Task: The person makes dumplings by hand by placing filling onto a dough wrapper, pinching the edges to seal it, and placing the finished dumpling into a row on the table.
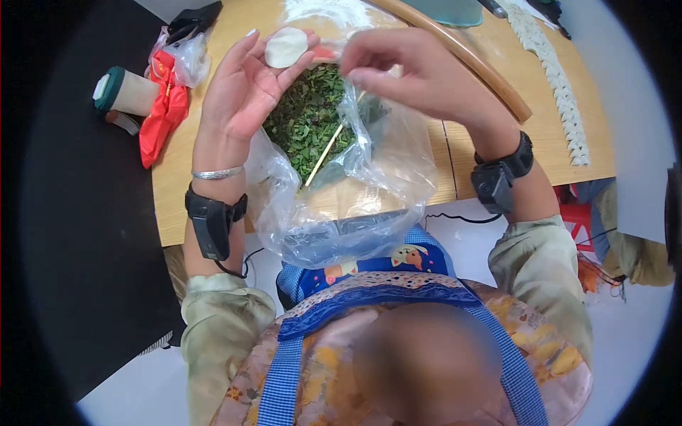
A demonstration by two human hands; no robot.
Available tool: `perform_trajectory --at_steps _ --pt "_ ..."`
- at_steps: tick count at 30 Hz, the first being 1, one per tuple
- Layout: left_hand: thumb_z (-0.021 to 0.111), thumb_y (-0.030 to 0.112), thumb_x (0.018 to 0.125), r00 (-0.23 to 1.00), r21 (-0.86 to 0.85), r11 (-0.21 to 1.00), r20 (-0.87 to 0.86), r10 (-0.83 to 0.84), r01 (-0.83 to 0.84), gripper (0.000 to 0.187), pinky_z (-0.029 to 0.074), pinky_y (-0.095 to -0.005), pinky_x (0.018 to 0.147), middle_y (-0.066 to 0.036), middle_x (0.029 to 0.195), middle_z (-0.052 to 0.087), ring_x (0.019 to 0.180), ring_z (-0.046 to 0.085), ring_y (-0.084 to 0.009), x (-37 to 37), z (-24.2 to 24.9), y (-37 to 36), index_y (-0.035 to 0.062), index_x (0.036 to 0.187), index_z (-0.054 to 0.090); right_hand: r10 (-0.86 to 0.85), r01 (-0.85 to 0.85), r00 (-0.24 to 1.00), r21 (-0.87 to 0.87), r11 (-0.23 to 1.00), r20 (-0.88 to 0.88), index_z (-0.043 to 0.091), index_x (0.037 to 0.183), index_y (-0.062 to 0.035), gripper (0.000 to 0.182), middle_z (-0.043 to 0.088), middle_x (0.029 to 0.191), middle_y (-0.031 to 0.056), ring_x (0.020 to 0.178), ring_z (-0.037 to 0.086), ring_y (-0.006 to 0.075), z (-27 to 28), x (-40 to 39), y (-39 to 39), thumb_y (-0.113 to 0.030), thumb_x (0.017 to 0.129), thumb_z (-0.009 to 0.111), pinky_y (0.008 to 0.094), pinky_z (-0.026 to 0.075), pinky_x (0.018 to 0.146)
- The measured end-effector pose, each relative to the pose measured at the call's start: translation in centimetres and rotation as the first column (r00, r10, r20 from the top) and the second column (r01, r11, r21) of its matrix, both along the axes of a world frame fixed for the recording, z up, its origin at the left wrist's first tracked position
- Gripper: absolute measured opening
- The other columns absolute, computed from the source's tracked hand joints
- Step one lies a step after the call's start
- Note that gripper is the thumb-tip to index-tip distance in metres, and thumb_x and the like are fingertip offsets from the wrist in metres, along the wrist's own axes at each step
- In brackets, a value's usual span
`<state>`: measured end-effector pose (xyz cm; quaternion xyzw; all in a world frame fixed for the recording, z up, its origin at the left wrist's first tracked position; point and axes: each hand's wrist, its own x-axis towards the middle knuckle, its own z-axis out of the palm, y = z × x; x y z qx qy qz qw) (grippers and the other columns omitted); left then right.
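Observation:
A round white dough wrapper (286, 47) lies on the fingers of my left hand (249, 89), palm up at the upper left. To the right, my right hand (398, 67) is raised over the plastic bag, its fingers curled and thumb near the fingertips; whether anything is between them is too small to tell. Below and between both hands, chopped green filling (312, 117) sits in a clear plastic bag (398, 153). A thin light stick (325, 155) leans in the filling.
A long wooden rolling pin (490, 82) lies diagonally at the right. Beyond it runs a row of folded dumplings (558, 82). White flour (327, 11) covers the far table. At the left are a cup (131, 92), a red bag (162, 117) and clear plastic (190, 60).

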<state>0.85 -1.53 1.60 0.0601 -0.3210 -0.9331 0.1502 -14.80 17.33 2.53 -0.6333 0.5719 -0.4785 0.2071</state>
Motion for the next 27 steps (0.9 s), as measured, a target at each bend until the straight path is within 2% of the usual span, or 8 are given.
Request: perform_trajectory --at_steps 3,6,7,10,14,16,20,27 --pt "0.040 0.024 0.100 0.999 0.015 0.999 -0.016 -0.031 0.031 0.050 0.038 -0.0459 0.110 -0.035 0.132 0.042 0.125 0.044 -0.0427 -0.1 -0.5 -0.4 -0.0178 0.127 0.035 0.078 -0.037 0.930 0.120 0.992 -0.358 0.063 0.087 -0.0035 0.014 0.062 0.089 0.0120 0.080 0.060 0.0269 0.3 1.9 -2.2 -0.009 0.075 0.067 0.0332 0.048 0.071" --pt "0.040 0.024 0.100 0.999 0.029 0.999 -0.031 -0.038 0.039 0.051 0.038 -0.0452 0.110 -0.033 0.134 0.041 0.128 0.042 -0.0408 0.3 -1.3 -1.0 -0.0176 0.130 0.033 -0.009 -0.072 0.755 -0.096 0.993 -0.656 0.063 0.089 -0.0039 0.022 0.063 0.093 0.0118 0.086 0.061 0.0292 -1.1 2.4 -3.7 -0.011 0.071 0.073 0.0362 0.048 0.074" --pt "0.041 0.023 0.100 0.998 0.020 0.998 -0.041 -0.053 0.054 0.053 0.037 -0.0446 0.111 -0.032 0.136 0.039 0.131 0.039 -0.0389 0.5 -1.7 -1.0 -0.0176 0.132 0.030 -0.053 0.004 0.727 -0.073 0.997 -0.685 0.065 0.094 -0.0060 0.030 0.063 0.097 0.0108 0.098 0.059 0.0296 -1.5 2.8 -3.5 -0.016 0.067 0.077 0.0408 0.045 0.081" --pt "0.042 0.025 0.100 1.000 0.033 0.999 -0.028 -0.014 0.015 0.052 0.038 -0.0443 0.110 -0.031 0.134 0.043 0.128 0.043 -0.0384 0.5 -3.0 -1.1 -0.0173 0.130 0.034 -0.169 0.129 0.682 -0.110 0.985 -0.712 0.066 0.097 -0.0079 0.034 0.062 0.099 0.0091 0.106 0.056 0.0278 -2.7 3.3 -3.3 -0.020 0.067 0.077 0.0429 0.040 0.088" --pt "0.041 0.026 0.101 0.992 0.013 0.996 -0.091 -0.083 0.084 0.051 0.039 -0.0436 0.109 -0.030 0.133 0.044 0.125 0.046 -0.0383 0.8 -3.2 -1.0 -0.0168 0.128 0.037 -0.149 0.158 0.717 -0.049 0.986 -0.681 0.066 0.089 -0.0093 0.027 0.062 0.096 0.0066 0.107 0.053 0.0275 -4.1 3.2 -3.7 -0.025 0.070 0.076 0.0455 0.037 0.085" --pt "0.041 0.025 0.101 0.999 0.002 0.999 -0.022 0.050 -0.050 0.050 0.041 -0.0427 0.108 -0.030 0.133 0.044 0.125 0.046 -0.0385 0.9 -3.1 -0.8 -0.0163 0.128 0.038 -0.121 0.178 0.752 0.022 0.984 -0.648 0.067 0.090 -0.0101 0.025 0.062 0.091 0.0056 0.103 0.054 0.0262 -4.0 3.3 -3.8 -0.024 0.071 0.075 0.0452 0.037 0.086" --pt "0.040 0.025 0.101 0.997 0.010 0.997 -0.013 0.080 -0.079 0.049 0.043 -0.0419 0.107 -0.029 0.132 0.045 0.125 0.046 -0.0382 1.0 -3.3 -0.9 -0.0157 0.128 0.038 -0.074 0.142 0.790 0.064 0.988 -0.609 0.068 0.090 -0.0109 0.021 0.063 0.085 0.0046 0.097 0.057 0.0253 -3.8 3.0 -3.8 -0.021 0.073 0.073 0.0446 0.037 0.086" --pt "0.038 0.025 0.102 0.996 -0.035 0.995 0.021 0.092 -0.092 0.047 0.046 -0.0406 0.104 -0.027 0.129 0.049 0.122 0.050 -0.0342 1.0 -3.4 -0.9 -0.0150 0.127 0.039 -0.132 0.100 0.859 -0.091 0.991 -0.494 0.069 0.083 -0.0085 0.010 0.066 0.081 0.0057 0.083 0.061 0.0260 -4.2 2.5 -4.0 -0.015 0.076 0.070 0.0407 0.041 0.083"
